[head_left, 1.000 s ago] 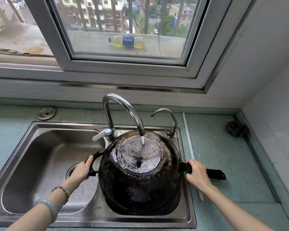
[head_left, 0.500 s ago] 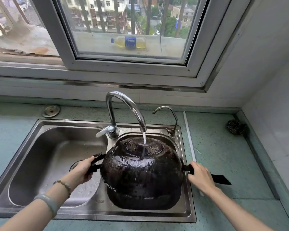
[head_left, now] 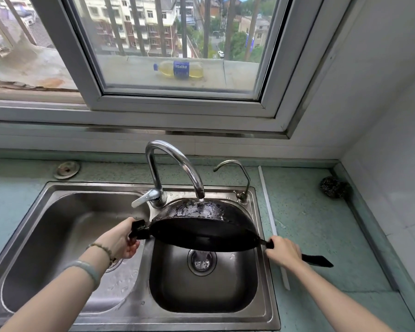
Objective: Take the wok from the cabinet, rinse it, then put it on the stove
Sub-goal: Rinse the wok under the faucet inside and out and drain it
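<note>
A black wok [head_left: 201, 224] hangs upside down over the right basin of the steel sink [head_left: 265, 315], its wet underside just under the tap spout [head_left: 199, 191]. Water runs onto it and falls toward the drain [head_left: 201, 259]. My left hand [head_left: 121, 239] grips the short side handle. My right hand [head_left: 283, 251] grips the long black handle, whose end sticks out to the right over the counter. The wok's near rim is raised, so I look at its edge.
A small second tap [head_left: 240, 178] stands behind the right basin. A white strip [head_left: 271, 224] lies on the green counter, with a steel scrubber [head_left: 333, 186] in the back right corner. A bottle [head_left: 179, 70] lies outside the window. The left basin [head_left: 65, 236] is wet.
The wok has been lifted and tilted, its near rim rising, so the right basin's drain now shows beneath it. Both hands kept their hold on the handles.
</note>
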The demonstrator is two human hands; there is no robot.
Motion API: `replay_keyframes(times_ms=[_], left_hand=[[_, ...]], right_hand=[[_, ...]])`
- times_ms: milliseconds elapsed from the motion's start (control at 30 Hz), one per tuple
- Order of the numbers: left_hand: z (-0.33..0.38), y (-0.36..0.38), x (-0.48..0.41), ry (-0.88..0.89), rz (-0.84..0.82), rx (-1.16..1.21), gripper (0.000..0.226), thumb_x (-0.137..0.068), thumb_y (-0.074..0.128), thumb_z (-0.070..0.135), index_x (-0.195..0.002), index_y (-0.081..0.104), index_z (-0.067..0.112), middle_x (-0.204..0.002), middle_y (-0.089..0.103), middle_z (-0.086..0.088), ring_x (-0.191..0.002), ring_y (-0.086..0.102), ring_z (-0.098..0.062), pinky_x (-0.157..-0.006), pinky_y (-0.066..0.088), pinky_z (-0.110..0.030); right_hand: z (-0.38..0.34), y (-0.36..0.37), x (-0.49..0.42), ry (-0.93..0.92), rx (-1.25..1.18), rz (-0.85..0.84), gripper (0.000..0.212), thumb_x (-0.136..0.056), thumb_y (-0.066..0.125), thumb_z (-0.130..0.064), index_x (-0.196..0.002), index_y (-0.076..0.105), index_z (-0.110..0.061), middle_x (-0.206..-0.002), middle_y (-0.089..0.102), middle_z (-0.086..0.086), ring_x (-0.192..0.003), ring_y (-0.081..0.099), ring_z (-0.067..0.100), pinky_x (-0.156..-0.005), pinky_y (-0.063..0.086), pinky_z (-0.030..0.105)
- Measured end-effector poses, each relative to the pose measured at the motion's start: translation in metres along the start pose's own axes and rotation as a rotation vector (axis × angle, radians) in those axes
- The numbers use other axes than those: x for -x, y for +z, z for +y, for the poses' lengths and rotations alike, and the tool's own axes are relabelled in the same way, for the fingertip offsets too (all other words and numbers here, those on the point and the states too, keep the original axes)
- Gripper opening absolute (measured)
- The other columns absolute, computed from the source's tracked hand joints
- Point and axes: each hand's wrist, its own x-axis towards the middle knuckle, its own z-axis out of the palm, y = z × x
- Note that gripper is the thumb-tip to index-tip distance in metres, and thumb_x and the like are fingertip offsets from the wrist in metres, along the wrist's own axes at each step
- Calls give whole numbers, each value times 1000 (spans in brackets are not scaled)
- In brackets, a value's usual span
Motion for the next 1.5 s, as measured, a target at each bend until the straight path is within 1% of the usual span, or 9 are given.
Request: replay_keyframes(times_ms=[267, 433, 733, 867, 933, 1067, 1233, 1333, 1500], left_hand=[[4, 5, -14, -1, 1, 95, 32, -75, 60, 40, -67, 46, 12, -31, 42, 0, -23, 43, -15, -36, 42, -14], [3, 3, -18, 9, 11, 128, 35, -74, 61, 42, -66, 46, 11, -34, 43, 0, -25, 44, -14, -38, 42, -14], [-10, -3, -19, -8, -6, 167, 33, -79, 51, 40, -65, 43, 11, -55, 43, 0, -32, 46, -13, -38, 42, -12], [-17, -8, -18, -21, -46, 218, 32, -82, 48, 37, -68, 43, 9, -63, 42, -2, -42, 48, -15, -37, 45, -15], [-21, -10, -16, -15, -70, 241, 31, -84, 47, 34, -69, 42, 7, -65, 41, -4, -53, 45, -16, -38, 47, -16], [-32, -18, -16, 1, -141, 239, 29, -87, 46, 30, -71, 42, 6, -67, 42, -7, -60, 45, -19, -40, 48, -19], [-44, -30, -18, 42, -247, 381, 29, -92, 52, 26, -71, 41, 9, -76, 50, -14, -69, 50, -22, -46, 55, -26], [-46, -36, -11, 65, -310, 372, 31, -94, 51, 23, -68, 42, 9, -74, 50, -13, -70, 50, -23, -49, 56, -26], [-52, -39, -12, 109, -361, 285, 20, -98, 43, 14, -83, 51, 3, -63, 53, -9, -61, 54, -19, -54, 56, -25]], right_hand=[[2, 0, -10, -17, 25, -24, 10, -80, 52, -28, -82, 56, -20, -80, 62, 2, -87, 64, 28, -63, 41, 29], [0, -1, -13, -16, 28, -27, 15, -81, 51, -29, -89, 58, -18, -90, 66, 5, -85, 61, 27, -65, 41, 30], [-10, -25, -20, -44, 114, 57, 15, -73, 49, -16, -87, 55, -17, -81, 59, 3, -84, 60, 27, -64, 38, 31], [-14, -29, -20, -57, 130, 95, 20, -72, 50, -16, -91, 57, -18, -79, 56, 1, -87, 62, 28, -63, 38, 31], [-13, -27, -17, -70, 118, 114, 19, -73, 50, -17, -91, 56, -18, -80, 60, 1, -82, 61, 26, -62, 39, 30], [-9, -19, -7, -105, 79, 159, 20, -74, 51, -14, -93, 56, -17, -85, 67, 4, -80, 62, 26, -62, 41, 30], [-6, -16, 7, -108, 37, 231, 17, -77, 51, -6, -91, 52, -17, -85, 58, 2, -73, 45, 21, -66, 32, 29], [-3, -14, 9, -109, 14, 259, 22, -77, 51, -1, -87, 42, -19, -83, 49, -1, -75, 43, 19, -68, 30, 29], [8, -13, 4, -136, -148, 219, 33, -72, 53, 2, -95, 50, -20, -88, 54, -3, -86, 49, 19, -74, 33, 31]])
